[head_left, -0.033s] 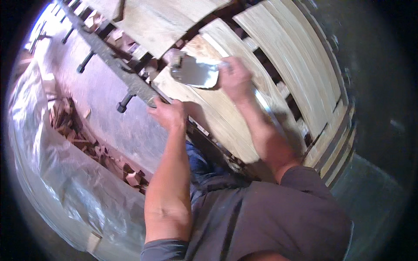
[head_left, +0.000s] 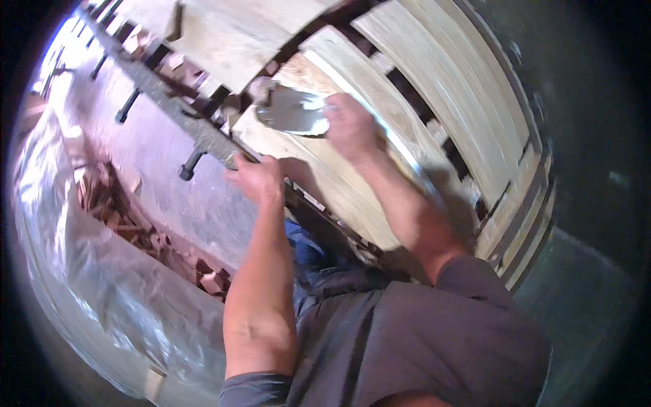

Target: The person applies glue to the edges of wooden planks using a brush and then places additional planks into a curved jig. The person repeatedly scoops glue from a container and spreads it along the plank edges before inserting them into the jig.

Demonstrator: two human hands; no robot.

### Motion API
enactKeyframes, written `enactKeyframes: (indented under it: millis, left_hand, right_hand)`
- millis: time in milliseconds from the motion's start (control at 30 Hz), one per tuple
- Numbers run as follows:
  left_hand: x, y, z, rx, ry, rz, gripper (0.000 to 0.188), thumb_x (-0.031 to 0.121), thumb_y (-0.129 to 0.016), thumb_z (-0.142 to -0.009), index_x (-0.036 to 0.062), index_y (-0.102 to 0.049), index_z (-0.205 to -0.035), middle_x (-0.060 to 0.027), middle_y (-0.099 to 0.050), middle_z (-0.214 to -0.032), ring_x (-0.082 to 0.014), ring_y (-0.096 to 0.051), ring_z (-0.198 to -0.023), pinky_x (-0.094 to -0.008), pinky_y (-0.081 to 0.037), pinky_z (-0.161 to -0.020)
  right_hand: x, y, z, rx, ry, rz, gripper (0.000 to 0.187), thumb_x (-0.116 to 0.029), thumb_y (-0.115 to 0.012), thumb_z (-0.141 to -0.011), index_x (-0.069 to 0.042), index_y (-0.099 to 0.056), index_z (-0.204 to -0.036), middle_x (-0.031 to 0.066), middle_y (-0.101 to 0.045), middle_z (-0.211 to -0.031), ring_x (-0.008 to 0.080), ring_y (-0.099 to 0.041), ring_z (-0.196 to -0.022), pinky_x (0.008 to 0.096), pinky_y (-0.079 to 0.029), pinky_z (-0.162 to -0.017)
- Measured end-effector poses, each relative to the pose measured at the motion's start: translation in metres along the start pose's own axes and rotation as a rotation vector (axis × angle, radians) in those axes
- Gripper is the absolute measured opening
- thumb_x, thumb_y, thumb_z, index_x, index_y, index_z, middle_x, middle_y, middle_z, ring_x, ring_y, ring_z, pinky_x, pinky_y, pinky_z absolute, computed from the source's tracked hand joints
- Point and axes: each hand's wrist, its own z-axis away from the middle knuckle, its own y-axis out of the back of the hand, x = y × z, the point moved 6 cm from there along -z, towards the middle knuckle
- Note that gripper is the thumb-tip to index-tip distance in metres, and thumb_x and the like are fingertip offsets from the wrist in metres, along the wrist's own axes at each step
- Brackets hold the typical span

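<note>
My right hand (head_left: pixel 352 127) is closed round the near end of a broad, shiny metal blade (head_left: pixel 295 112), shaped like a trowel or wide scraper. Its handle is hidden in my fist. A pale brownish lump (head_left: pixel 260 88) shows at the blade's far left end. Below the blade lies a light wooden panel (head_left: pixel 332 166) of joined boards; contact between them cannot be made out. My left hand (head_left: pixel 258 179) grips the edge of a long, worn metal bar (head_left: pixel 163 83), its fingers bent over the top.
Clamp screws (head_left: pixel 192 165) stick out from the bar's left side. More wooden panels (head_left: pixel 441 68) lie to the right, with dark gaps between. At the left, wood scraps (head_left: pixel 135 230) fill a trough beside clear plastic sheeting (head_left: pixel 102 292).
My right hand and the blade have shifted a little to the left over the panel. My left hand stays on the bar, and the whole view has moved slightly.
</note>
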Motion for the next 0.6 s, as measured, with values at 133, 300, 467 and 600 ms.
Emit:
enactKeyframes:
  millis: [133, 300, 467, 600]
  left_hand:
    - [-0.001, -0.004, -0.006, -0.02, -0.028, -0.05, 0.06, 0.02, -0.063, -0.075, -0.0016, -0.054, -0.13, -0.0312, -0.045, -0.123, -0.0439, -0.057, -0.105, -0.0469, -0.048, -0.093]
    - [0.0, -0.001, -0.001, 0.023, -0.051, -0.04, 0.061, 0.02, -0.064, -0.075, -0.0022, -0.054, -0.131, -0.0306, -0.046, -0.121, -0.0432, -0.061, -0.098, -0.0469, -0.05, -0.089]
    - [-0.003, -0.004, -0.003, 0.006, -0.056, -0.078, 0.062, 0.021, -0.065, -0.074, -0.0022, -0.054, -0.131, -0.0309, -0.049, -0.118, -0.0435, -0.061, -0.1, -0.046, -0.05, -0.09]
    - [-0.001, -0.001, 0.0, 0.021, -0.021, -0.08, 0.062, 0.019, -0.065, -0.075, -0.0015, -0.054, -0.132, -0.0312, -0.049, -0.119, -0.0431, -0.061, -0.1, -0.0458, -0.05, -0.091]
  right_hand:
    - [0.005, -0.035, 0.021, -0.075, 0.073, 0.037, 0.013, -0.008, -0.061, -0.082, -0.008, -0.061, -0.094, 0.0161, -0.056, -0.083, 0.0372, -0.06, -0.077, 0.0482, -0.049, -0.069]
    - [0.025, -0.018, 0.021, -0.14, -0.42, -0.238, 0.011, -0.012, -0.06, -0.083, -0.009, -0.064, -0.092, 0.0193, -0.066, -0.093, 0.0385, -0.064, -0.089, 0.0469, -0.051, -0.077]
    - [0.091, -0.038, 0.034, -0.023, -0.617, -0.541, 0.009, -0.013, -0.065, -0.08, -0.007, -0.067, -0.086, 0.0137, -0.068, -0.078, 0.0279, -0.065, -0.07, 0.0388, -0.051, -0.065]
    - [0.097, -0.03, 0.07, -0.134, -1.147, -1.22, 0.008, -0.012, -0.061, -0.087, -0.005, -0.059, -0.089, 0.0018, -0.05, -0.065, 0.0092, -0.04, -0.049, 0.0242, -0.027, -0.039]
